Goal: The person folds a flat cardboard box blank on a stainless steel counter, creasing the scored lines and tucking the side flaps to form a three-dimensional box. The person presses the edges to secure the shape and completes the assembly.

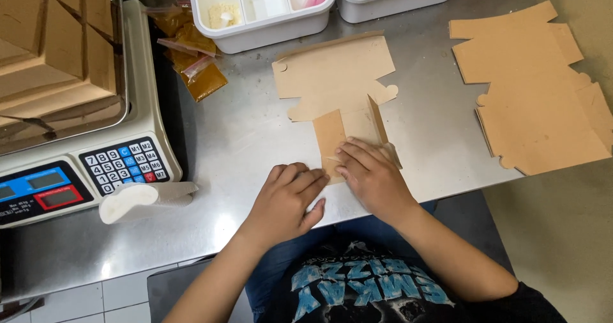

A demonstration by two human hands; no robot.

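Observation:
A flat brown cardboard box blank (335,80) lies on the steel table (242,131), its near flaps partly folded up. My right hand (370,176) presses down on the near folded panel of the blank, fingers flat and pointing left. Beside it, my left hand (287,198) rests with fingers curled, its fingertips touching the blank's near left edge. Neither hand lifts the cardboard off the table.
A stack of flat cardboard blanks (536,99) lies at the right edge. A weighing scale (83,163) loaded with folded brown boxes (51,48) stands at left, a white roll (147,200) before it. Two white divided trays (262,10) and small sachets (195,58) sit at the back.

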